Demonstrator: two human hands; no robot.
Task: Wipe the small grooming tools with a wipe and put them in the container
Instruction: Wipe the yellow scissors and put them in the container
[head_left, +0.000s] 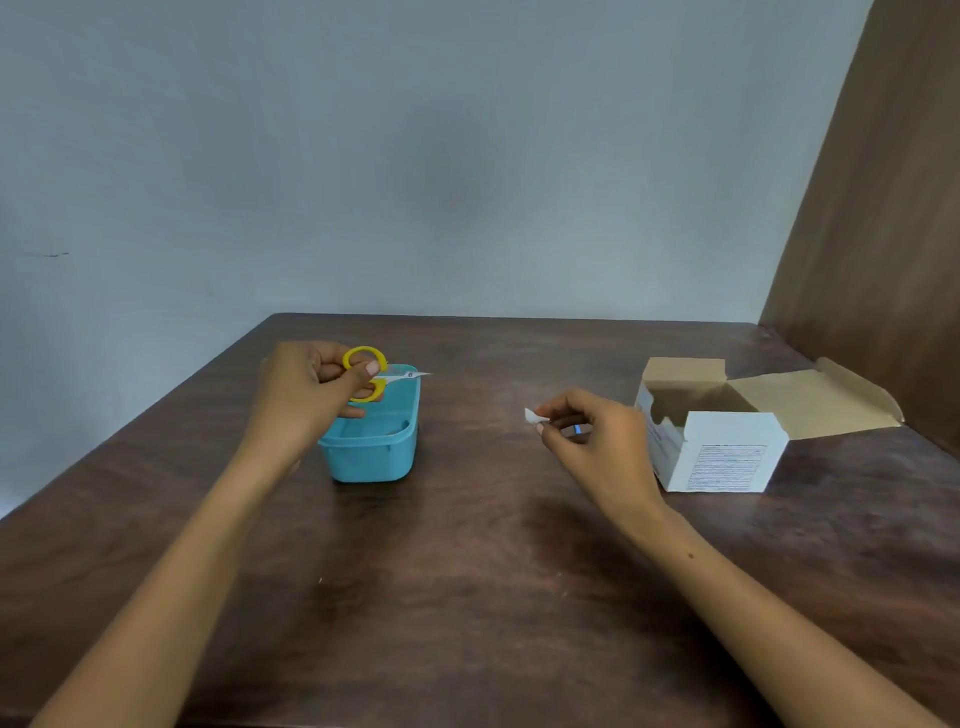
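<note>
Gripping yellow-looped scissors (375, 378) over teal plastic container (371, 452); right hand (592, 434) pinching wipe (535, 417).

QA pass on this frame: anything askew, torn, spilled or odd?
One thing: the white cardboard box at the right has a ragged, torn front opening, flaps splayed open. Otherwise ordinary: left hand holds the yellow-handled scissors above the teal plastic container; right hand pinches a small white wipe.
</note>
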